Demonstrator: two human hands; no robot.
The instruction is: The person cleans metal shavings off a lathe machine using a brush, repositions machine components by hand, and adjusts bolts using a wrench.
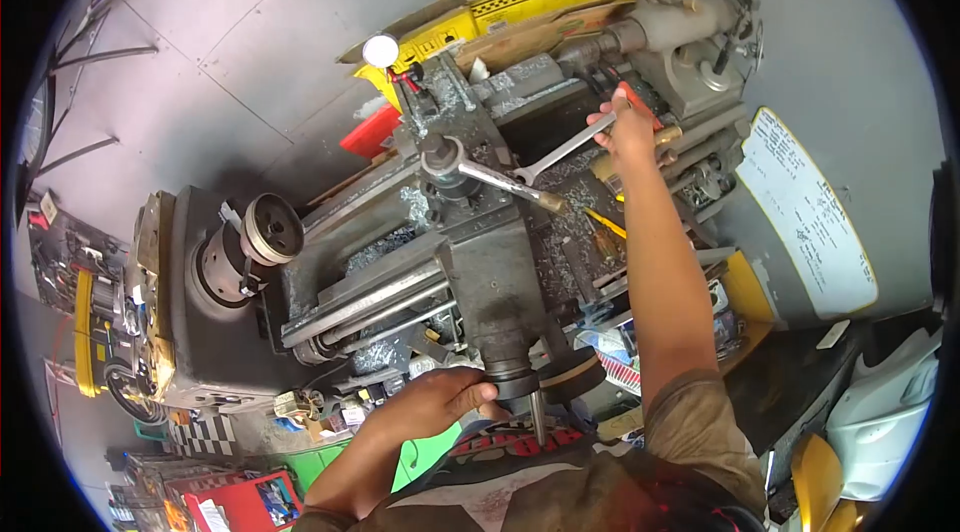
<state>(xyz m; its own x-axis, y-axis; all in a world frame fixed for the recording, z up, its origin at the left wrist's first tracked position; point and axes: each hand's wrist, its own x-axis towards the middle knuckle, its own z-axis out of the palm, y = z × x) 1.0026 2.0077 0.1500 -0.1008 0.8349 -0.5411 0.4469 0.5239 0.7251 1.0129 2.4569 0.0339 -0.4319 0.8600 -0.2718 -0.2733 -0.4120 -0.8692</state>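
I log right hand (630,135) gripping long silver metal wrench (570,149), left hand (428,404) gripping dark round metal handwheel (514,386).

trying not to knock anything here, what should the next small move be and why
Probably ease the wrench away from the tool post lever. The right-hand grip is at the wrench's far end, while its other end lies close to the lever in this view; whether they touch is unclear. The left-hand grip is down at the round dial, so the right seems better placed.
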